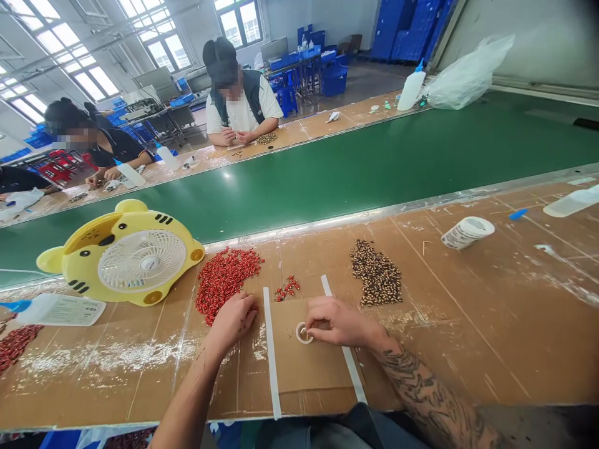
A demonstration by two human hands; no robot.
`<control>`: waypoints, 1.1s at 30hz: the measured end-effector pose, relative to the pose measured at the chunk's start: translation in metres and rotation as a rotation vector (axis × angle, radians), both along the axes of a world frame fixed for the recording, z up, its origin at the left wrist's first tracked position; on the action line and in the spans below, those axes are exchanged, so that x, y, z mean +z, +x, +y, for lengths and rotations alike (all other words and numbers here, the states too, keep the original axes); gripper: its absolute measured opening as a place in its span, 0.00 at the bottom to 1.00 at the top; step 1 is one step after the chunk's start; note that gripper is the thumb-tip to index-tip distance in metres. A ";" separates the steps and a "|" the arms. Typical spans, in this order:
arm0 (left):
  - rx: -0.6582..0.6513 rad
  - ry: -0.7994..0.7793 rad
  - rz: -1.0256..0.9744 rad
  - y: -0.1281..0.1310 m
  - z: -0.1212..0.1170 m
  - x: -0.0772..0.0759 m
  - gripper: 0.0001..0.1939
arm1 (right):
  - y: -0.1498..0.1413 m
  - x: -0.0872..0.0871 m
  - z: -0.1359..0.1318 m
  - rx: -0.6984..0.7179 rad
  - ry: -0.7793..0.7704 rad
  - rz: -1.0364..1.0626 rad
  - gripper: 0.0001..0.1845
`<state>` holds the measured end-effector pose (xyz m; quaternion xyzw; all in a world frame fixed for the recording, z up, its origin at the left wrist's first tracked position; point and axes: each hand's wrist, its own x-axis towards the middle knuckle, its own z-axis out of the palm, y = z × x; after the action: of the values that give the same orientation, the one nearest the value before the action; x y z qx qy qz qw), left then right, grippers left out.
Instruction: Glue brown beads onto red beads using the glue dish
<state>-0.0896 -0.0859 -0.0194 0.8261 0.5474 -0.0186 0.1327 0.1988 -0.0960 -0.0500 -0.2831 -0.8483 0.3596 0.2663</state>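
Observation:
My left hand rests at the lower right edge of a heap of small red pieces, its fingers curled downward and closed. Whatever they may hold is hidden. Over a cardboard sheet with white tape strips down both sides, my right hand is closed in a pinch at a small white ring. I cannot make out what sits between those fingertips. A few loose red pieces lie just beyond the sheet. To the right is a heap of small black and gold pieces.
A yellow animal-faced fan and a glue-type bottle stand at left. A white tub and another bottle lie at right. Beyond runs a green conveyor belt, with several people seated across it.

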 end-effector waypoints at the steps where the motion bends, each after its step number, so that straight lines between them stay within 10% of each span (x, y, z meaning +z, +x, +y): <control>1: -0.021 -0.011 -0.009 0.000 0.002 0.000 0.08 | 0.001 0.001 0.000 0.014 0.033 -0.024 0.05; 9: -0.113 0.029 -0.227 0.004 0.004 0.005 0.10 | -0.004 -0.001 -0.002 -0.033 0.257 -0.126 0.12; 19: 0.306 -0.256 -1.148 0.060 -0.020 -0.035 0.06 | -0.005 -0.009 -0.001 -0.033 0.245 -0.092 0.12; 28: 0.361 -0.268 -1.293 0.059 -0.022 -0.048 0.06 | -0.003 -0.004 -0.001 -0.025 0.104 0.000 0.10; 33: 0.398 -0.308 -1.337 0.063 -0.020 -0.045 0.06 | -0.002 -0.007 -0.001 -0.312 -0.022 0.343 0.09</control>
<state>-0.0262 -0.1061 -0.0644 0.5169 0.4805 0.4393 0.5559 0.1968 -0.0969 -0.0566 -0.3484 -0.7327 0.3662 0.4556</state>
